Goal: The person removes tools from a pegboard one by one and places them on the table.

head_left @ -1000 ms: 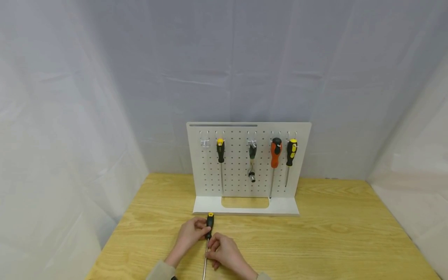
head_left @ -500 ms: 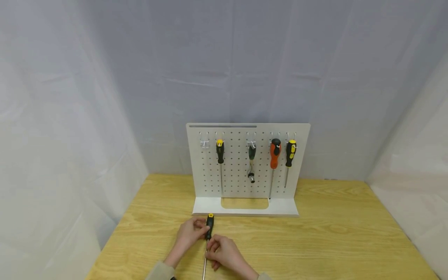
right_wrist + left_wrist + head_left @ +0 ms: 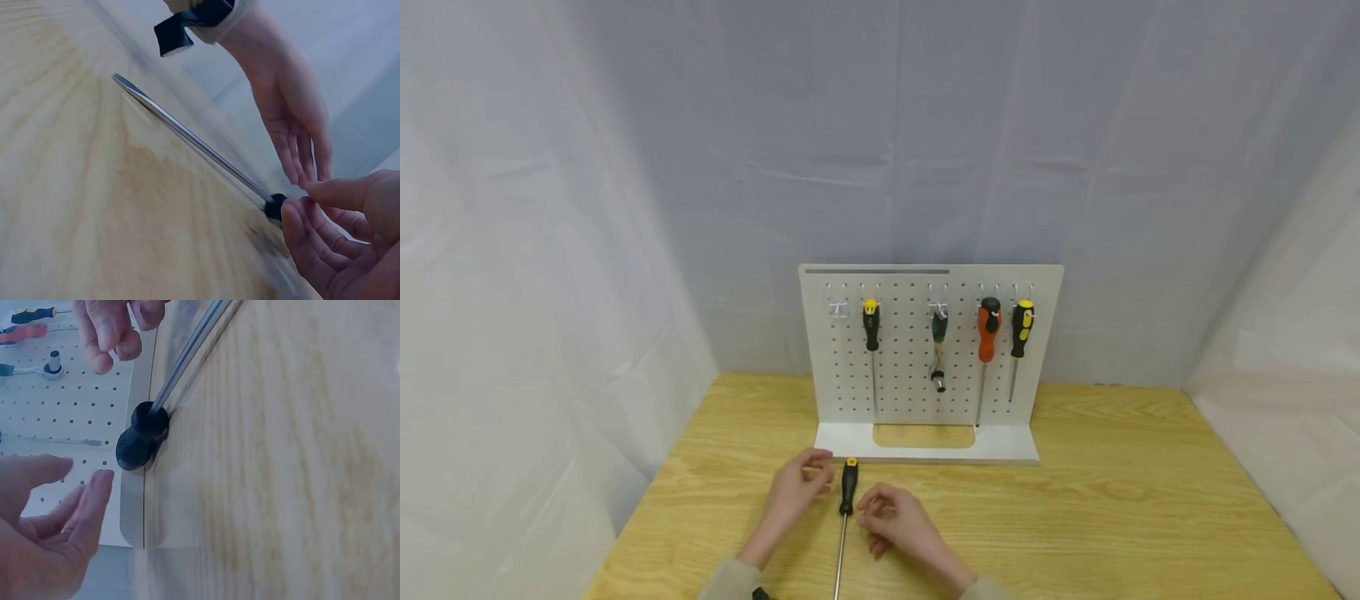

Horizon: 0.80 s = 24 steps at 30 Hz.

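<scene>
A long flat-blade screwdriver (image 3: 849, 487) with a black handle and yellow end lies on the wooden table, its handle toward the pegboard. My left hand (image 3: 795, 490) is just left of the handle, apart from it, fingers loosely bent and holding nothing. To the right of the shaft is my right hand (image 3: 901, 525), also off the tool, with thumb and fingers relaxed. In the right wrist view the shaft (image 3: 194, 140) shows down to its flat tip. The left wrist view shows the handle (image 3: 142, 439) between both hands, touched by neither.
Behind stands a white pegboard (image 3: 910, 392) on a flat base. On it hang a black-and-yellow screwdriver (image 3: 871, 325), a ratchet wrench (image 3: 939, 342), an orange screwdriver (image 3: 989, 329) and another black-and-yellow screwdriver (image 3: 1022, 329). A bare hook (image 3: 838, 310) is at its upper left.
Both hands have let go of the screwdriver and drawn apart, the left toward the left and up, the right toward the right. The screwdriver stays in place on the table.
</scene>
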{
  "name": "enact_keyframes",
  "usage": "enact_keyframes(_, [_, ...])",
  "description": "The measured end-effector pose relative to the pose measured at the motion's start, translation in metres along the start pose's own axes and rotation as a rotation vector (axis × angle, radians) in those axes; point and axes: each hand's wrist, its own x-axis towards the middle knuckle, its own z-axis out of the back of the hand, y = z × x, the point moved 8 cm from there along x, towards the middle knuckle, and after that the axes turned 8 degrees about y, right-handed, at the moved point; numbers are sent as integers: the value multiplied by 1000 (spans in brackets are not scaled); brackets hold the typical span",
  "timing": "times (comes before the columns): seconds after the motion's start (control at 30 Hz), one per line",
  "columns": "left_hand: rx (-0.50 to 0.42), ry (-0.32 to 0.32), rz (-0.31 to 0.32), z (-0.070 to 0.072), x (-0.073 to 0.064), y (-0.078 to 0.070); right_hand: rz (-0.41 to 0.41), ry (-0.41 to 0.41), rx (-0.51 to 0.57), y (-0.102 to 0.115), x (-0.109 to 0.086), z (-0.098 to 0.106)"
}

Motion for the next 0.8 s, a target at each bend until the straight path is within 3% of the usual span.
enact_keyframes(0.13, [-63, -24, -76, 8, 7, -10, 40, -31, 8, 7, 1, 18])
enact_keyframes(0.37, [-33, -42, -159, 21, 20, -25, 56, -83, -46, 17, 4, 47])
enact_keyframes(0.53, [-21, -39, -188, 29, 28, -37, 133, -111, -90, 29, 11, 61])
enact_keyframes(0.8, [55, -34, -214, 33, 46, -57, 218, -289, -216, 48, 22, 88])
